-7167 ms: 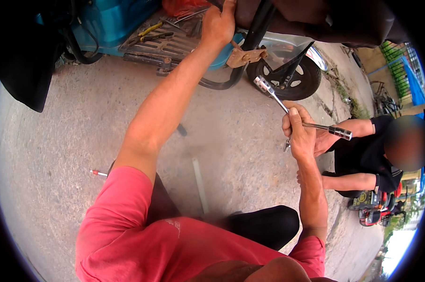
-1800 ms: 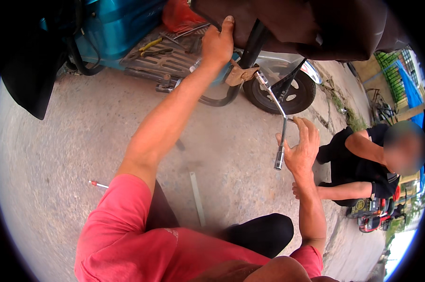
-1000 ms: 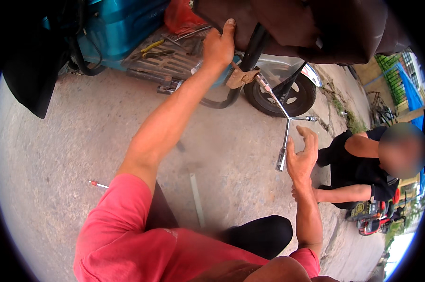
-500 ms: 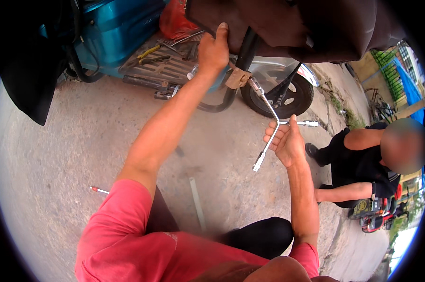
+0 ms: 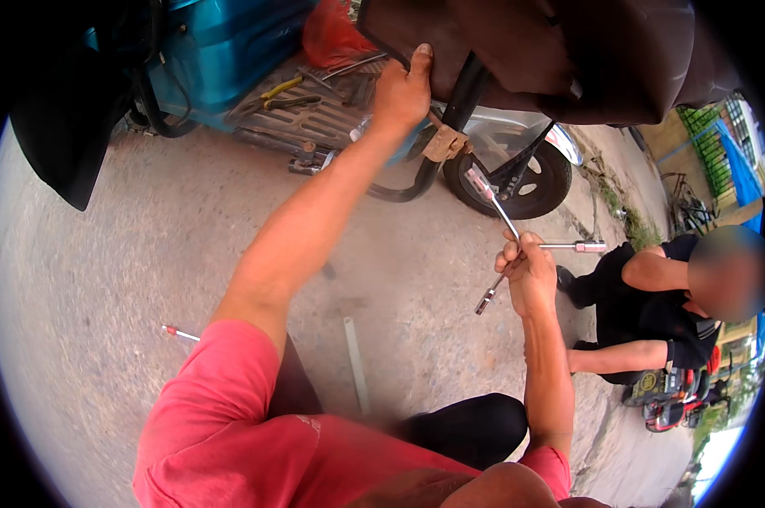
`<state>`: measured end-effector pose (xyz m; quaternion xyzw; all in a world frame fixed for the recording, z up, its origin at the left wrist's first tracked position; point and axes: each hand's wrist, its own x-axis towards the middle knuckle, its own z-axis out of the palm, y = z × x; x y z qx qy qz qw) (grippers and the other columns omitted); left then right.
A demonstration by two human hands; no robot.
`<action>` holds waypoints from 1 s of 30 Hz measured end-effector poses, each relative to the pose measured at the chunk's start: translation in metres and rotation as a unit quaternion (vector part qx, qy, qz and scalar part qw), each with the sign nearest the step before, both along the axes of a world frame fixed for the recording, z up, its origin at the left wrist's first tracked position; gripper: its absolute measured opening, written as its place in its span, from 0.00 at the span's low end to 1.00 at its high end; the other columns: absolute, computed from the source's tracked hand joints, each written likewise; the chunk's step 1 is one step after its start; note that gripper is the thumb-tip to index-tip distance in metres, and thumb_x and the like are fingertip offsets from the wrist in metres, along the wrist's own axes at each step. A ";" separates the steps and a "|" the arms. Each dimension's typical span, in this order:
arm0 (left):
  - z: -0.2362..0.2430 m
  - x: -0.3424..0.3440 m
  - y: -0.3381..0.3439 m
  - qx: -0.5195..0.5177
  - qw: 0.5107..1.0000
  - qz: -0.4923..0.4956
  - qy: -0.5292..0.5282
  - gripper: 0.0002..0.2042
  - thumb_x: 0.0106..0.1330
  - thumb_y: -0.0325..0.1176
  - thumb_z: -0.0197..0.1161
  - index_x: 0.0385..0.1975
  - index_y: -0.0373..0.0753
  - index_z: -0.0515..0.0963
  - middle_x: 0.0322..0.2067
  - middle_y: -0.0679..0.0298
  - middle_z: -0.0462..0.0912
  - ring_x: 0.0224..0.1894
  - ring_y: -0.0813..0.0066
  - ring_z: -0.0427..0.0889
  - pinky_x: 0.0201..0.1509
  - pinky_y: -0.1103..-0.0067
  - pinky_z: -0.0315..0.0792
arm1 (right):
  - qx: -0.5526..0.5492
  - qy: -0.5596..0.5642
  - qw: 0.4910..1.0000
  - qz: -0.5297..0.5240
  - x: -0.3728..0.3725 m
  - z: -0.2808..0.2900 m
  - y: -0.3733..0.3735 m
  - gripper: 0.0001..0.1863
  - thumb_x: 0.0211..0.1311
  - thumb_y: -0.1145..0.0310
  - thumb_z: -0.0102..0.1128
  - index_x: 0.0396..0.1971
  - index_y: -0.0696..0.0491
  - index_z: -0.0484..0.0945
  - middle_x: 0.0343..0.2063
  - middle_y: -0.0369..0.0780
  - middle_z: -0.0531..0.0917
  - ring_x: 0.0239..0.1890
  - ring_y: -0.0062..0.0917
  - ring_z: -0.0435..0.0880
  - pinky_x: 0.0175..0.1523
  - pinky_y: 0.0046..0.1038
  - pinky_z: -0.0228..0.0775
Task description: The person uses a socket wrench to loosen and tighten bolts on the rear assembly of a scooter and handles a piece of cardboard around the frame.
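Note:
My right hand (image 5: 530,269) is closed round the hub of a three-armed chrome Y-shaped socket wrench (image 5: 502,213). The wrench's upper socket points toward a rusty bracket (image 5: 447,144) on a black tube (image 5: 469,89), with a gap between them. Higher up, my left hand (image 5: 402,97) grips the lower edge of a large brown cover (image 5: 518,59), thumb upright against it. Its other fingers are partly hidden.
Pliers with yellow handles (image 5: 282,87) lie with other tools on a slatted footboard (image 5: 327,118) of a blue vehicle (image 5: 221,55). Behind the bracket is a wheel (image 5: 526,182). A person in black (image 5: 645,296) crouches at right. A pale strip (image 5: 356,364) and a red-tipped rod (image 5: 179,333) lie on the ground.
The wrench's upper socket has come away from the bracket, moving down and right. My right hand's fingers have closed round the hub. My left hand keeps its hold on the cover.

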<state>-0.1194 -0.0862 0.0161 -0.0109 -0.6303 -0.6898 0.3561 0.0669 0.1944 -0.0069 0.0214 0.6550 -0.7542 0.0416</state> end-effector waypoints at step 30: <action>0.010 0.021 0.001 -0.006 0.999 0.014 -0.041 0.34 0.71 0.60 0.53 0.43 0.25 0.79 0.41 0.34 0.83 0.52 0.36 0.81 0.56 0.59 0.72 | 0.564 0.549 0.612 0.075 -0.005 0.071 -0.034 0.22 0.57 0.79 0.62 0.55 0.56 0.80 0.33 0.40 0.81 0.33 0.30 0.80 0.37 0.29 0.69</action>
